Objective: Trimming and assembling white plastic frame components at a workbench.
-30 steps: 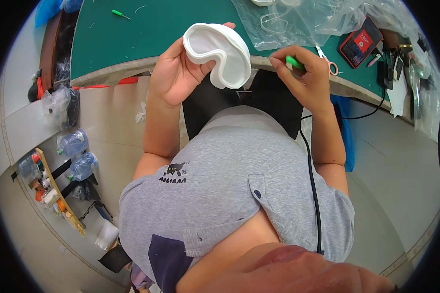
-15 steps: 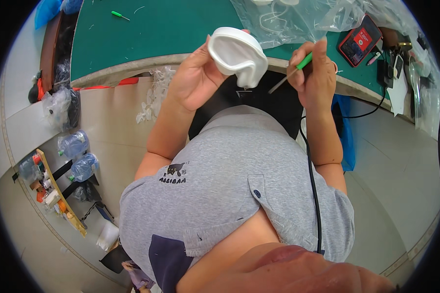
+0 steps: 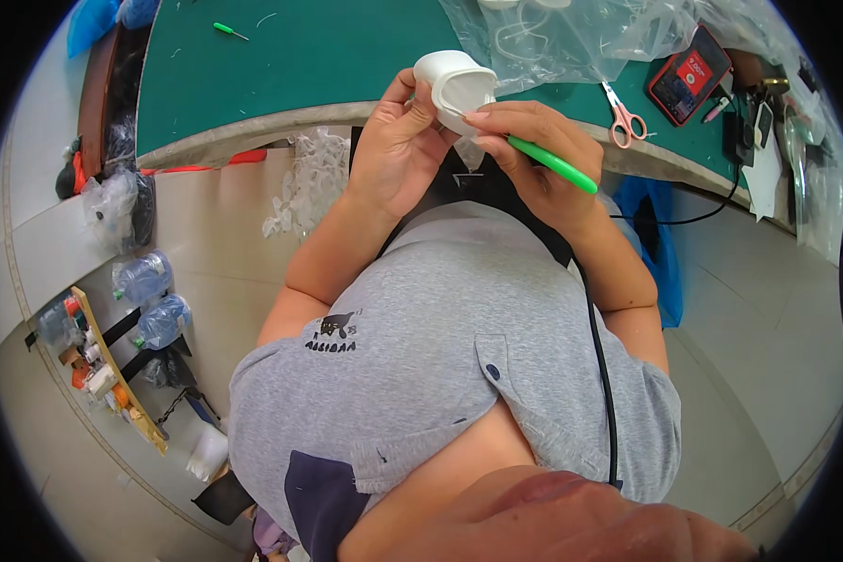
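My left hand [image 3: 395, 155] is closed round a white cup-shaped moulded piece [image 3: 443, 67], its rounded opening turned toward the right and toward me. In my right hand [image 3: 557, 155] is a thin metal-shafted tool with a bright green handle [image 3: 554, 165]. The handle slants down to the right out of my fingers, while its metal end is hidden behind them and the piece. My right fingertips meet the near right rim of the white piece. Both hands are held together just in front of the table's edge.
On the green tabletop [image 3: 300, 66] lie another small green-handled tool [image 3: 229, 31], pink-handled scissors [image 3: 624, 120], a red-framed device with a screen [image 3: 690, 77] and clear plastic bags [image 3: 543, 51]. White scraps [image 3: 307, 183] lie below the table's edge. A black cable [image 3: 601, 356] runs down my front.
My right hand has moved left to the white piece, swinging the green handle round to point down right. The white piece has been turned in my left hand. The scissors have come into sight.
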A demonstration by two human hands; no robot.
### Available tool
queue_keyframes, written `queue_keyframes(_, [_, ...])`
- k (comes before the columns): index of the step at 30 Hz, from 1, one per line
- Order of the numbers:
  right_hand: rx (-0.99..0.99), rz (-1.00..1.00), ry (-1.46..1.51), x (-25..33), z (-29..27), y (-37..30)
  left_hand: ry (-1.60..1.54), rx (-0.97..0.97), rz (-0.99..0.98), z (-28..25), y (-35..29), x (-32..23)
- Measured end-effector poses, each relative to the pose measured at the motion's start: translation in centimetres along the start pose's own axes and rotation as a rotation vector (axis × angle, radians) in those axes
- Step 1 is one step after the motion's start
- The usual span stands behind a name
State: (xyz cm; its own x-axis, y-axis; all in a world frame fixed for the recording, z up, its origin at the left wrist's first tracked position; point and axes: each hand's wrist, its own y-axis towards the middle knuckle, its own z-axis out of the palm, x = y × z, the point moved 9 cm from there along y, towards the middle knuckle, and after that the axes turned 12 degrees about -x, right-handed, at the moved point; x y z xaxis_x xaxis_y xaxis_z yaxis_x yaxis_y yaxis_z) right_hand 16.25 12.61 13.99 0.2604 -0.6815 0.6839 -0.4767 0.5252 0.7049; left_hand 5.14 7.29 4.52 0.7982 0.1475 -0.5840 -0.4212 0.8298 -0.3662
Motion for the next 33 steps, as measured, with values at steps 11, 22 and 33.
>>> queue_keyframes(11, [-0.025,-0.008,-0.034,-0.1,0.0,0.2,-0.022,0.048,0.075,0.2,0.0,-0.6])
queue_keyframes(22, [-0.33,-0.235,-0.482,-3.2,-6.6,2.1,-0.139,0.137,0.251,-2.0,-0.3,-3.8])
queue_keyframes(33, [-0.183,0.212,0.484,-2.8,-4.1,2.2,0.508,0.352,-0.248,-0.5,-1.1,2.2])
